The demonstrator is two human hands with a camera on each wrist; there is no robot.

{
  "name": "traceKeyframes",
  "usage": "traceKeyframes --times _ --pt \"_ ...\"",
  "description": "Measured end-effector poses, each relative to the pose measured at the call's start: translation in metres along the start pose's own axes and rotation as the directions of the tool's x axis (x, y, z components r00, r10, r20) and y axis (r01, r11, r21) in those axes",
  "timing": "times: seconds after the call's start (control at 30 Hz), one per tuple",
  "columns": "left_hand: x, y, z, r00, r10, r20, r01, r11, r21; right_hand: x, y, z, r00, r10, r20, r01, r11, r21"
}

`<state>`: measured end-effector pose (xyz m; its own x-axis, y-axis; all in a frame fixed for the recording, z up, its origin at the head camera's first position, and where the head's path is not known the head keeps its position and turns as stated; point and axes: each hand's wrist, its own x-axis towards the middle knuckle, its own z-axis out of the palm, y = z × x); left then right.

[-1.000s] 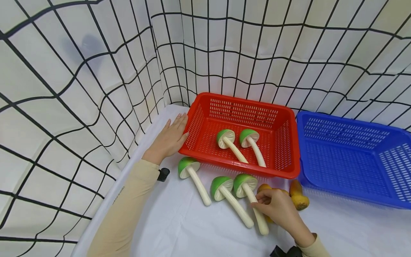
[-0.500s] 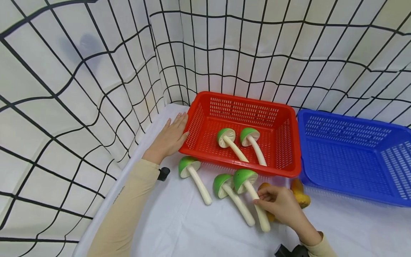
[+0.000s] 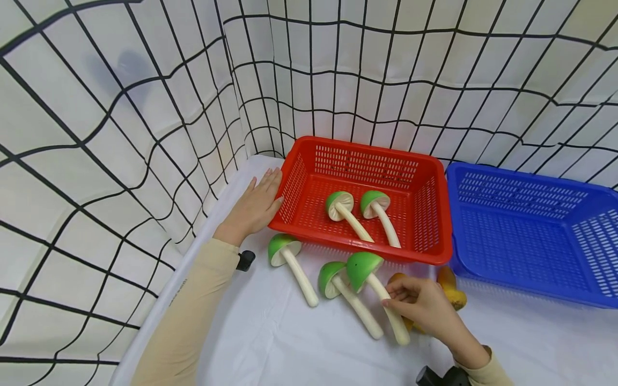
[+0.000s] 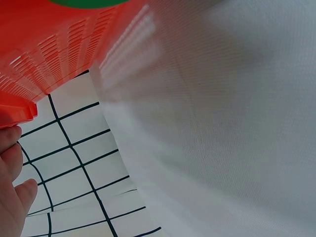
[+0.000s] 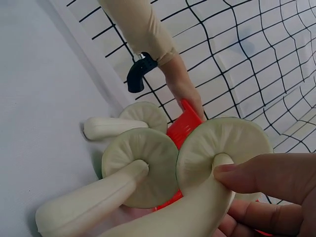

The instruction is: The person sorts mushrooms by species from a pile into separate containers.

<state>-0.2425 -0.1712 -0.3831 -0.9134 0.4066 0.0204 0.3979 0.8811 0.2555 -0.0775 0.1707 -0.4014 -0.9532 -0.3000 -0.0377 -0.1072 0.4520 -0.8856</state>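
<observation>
My right hand (image 3: 425, 308) pinches the pale stem of a green-capped toy mushroom (image 3: 364, 269) between thumb and fingers. In the right wrist view the thumb (image 5: 266, 173) presses on the stem close under the cap. Just left of it a second green-capped mushroom (image 3: 359, 311) lies on the white cloth, and a third mushroom (image 3: 300, 276) lies farther left. Two more mushrooms (image 3: 354, 222) lie inside the red basket (image 3: 309, 140). My left hand (image 3: 256, 206) rests with straight fingers against the basket's left side.
A blue basket (image 3: 521, 292) stands right of the red one, touching or nearly so. Brownish-yellow objects (image 3: 451, 289) lie on the cloth (image 3: 270, 343) behind my right hand, partly hidden. Black-gridded white walls (image 3: 367, 64) rise behind and to the left.
The gripped mushroom has risen slightly, its cap tilting left and now overlapping the neighbouring cap. My right hand has shifted slightly to the right. The left hand stays on the red basket.
</observation>
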Motion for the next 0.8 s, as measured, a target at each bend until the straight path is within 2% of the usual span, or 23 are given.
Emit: traceKeyframes --times 0.47,0.8 --pt "0.0 -0.001 0.001 1.0 0.009 -0.004 -0.009 1.0 0.014 0.001 -0.008 -0.007 0.996 -0.052 0.072 0.046 0.995 0.087" --pt "0.0 -0.001 0.0 1.0 0.008 0.001 -0.008 1.0 0.016 0.006 -0.017 -0.018 0.997 -0.007 0.078 -0.006 0.987 0.163"
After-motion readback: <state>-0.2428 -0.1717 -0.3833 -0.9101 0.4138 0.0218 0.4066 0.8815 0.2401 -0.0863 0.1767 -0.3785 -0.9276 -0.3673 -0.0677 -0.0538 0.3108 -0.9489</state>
